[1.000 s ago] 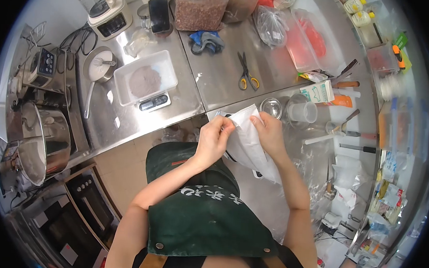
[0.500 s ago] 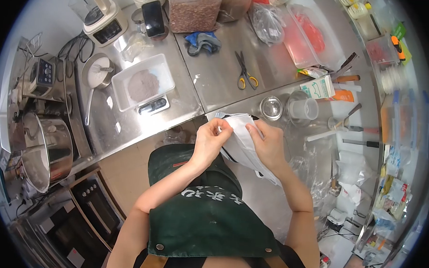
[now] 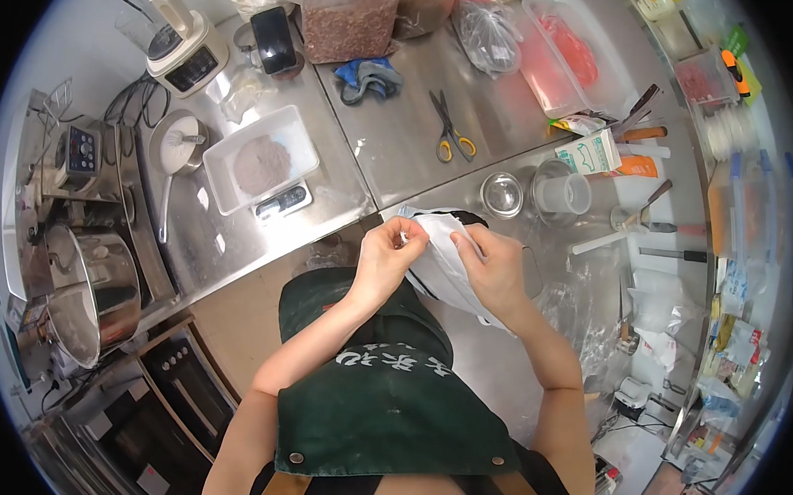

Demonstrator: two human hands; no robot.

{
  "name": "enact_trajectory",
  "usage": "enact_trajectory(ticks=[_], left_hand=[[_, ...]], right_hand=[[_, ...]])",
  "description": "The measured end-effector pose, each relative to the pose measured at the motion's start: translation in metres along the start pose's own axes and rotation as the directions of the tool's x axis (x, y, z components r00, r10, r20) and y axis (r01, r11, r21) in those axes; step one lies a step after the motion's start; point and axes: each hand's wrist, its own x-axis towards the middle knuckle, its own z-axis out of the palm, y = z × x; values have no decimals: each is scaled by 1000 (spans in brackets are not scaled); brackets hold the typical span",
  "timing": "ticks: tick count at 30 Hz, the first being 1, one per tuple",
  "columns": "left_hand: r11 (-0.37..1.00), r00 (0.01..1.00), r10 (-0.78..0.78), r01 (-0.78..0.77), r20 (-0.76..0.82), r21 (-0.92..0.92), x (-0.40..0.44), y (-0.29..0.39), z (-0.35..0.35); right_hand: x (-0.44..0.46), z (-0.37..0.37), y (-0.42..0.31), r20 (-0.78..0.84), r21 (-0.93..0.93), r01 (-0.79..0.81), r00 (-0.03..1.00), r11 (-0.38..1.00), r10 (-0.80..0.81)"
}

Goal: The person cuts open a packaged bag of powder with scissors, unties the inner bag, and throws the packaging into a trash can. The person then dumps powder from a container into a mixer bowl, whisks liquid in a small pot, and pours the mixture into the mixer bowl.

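Observation:
My left hand point(image 3: 385, 260) pinches the top edge of a white bag point(image 3: 453, 282) with dark markings, thumb and forefinger pressed together. On the bag's other side my right hand point(image 3: 494, 269) grips the same edge, its thumb on top and the other fingers mostly hidden. The bag hangs tilted over the front of the steel counter, its lower end towards my right forearm. Beyond my hands lie scissors point(image 3: 451, 129) with yellow-lined handles and a clear glass bowl point(image 3: 502, 196).
At left, a plastic tub point(image 3: 309, 128) of greyish powder sits on a digital scale point(image 3: 282, 201), beside a saucepan point(image 3: 170, 150). A blender point(image 3: 187, 53), a blue-grey cloth point(image 3: 369, 79) and a large tub of reddish-brown bits point(image 3: 349, 23) stand farther back. A steel pot point(image 3: 112, 291) is at far left.
The view has shifted slightly. My hands keep hold of the bag's edge in nearly the same place, and the bag's lower end has drawn in a little under my right hand.

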Motion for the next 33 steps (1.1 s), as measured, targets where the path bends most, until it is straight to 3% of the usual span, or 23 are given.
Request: enact_trajectory(ticks=[4, 8, 11, 14, 16, 19, 21, 22, 25, 30, 33], left_hand=[[987, 999, 19, -13, 38, -162, -18, 26, -7], [843, 999, 45, -27, 21, -537, -8, 11, -25], [747, 981, -136, 11, -137, -665, -7, 7, -26], [845, 975, -215, 159, -53, -511, -16, -2, -28], [866, 964, -255, 261, 72, -426, -23, 4, -22], [866, 957, -283, 286, 70, -410, -31, 23, -8], [920, 956, -266, 290, 125, -265, -30, 18, -17], [941, 957, -264, 284, 124, -185, -30, 22, -18], [965, 960, -235, 249, 150, -82, -28, 13, -25], [992, 991, -105, 110, 88, -54, -30, 9, -18], [979, 998, 23, -35, 61, 202, -28, 6, -20]], right_hand=[[-1, -2, -1, 1, -7, 3, 1000, 1000, -3], [-1, -4, -6, 12, 1, -19, 1000, 1000, 19], [-1, -4, -5, 6, 23, -27, 1000, 999, 27], [-3, -5, -7, 34, 14, 3, 999, 1000, -4], [-9, 1, -7, 64, 16, 107, 992, 994, -108], [-18, 5, -23, 198, -22, 273, 944, 962, -264], [-23, 7, -27, 296, -19, 310, 910, 951, -290], [-25, 12, -16, 254, 65, 298, 918, 952, -305], [-17, 9, -1, 224, 105, -54, 974, 993, 29], [2, 14, 1, 306, 116, -107, 950, 988, 67], [10, 19, 7, 379, 154, -199, 916, 968, 128]])
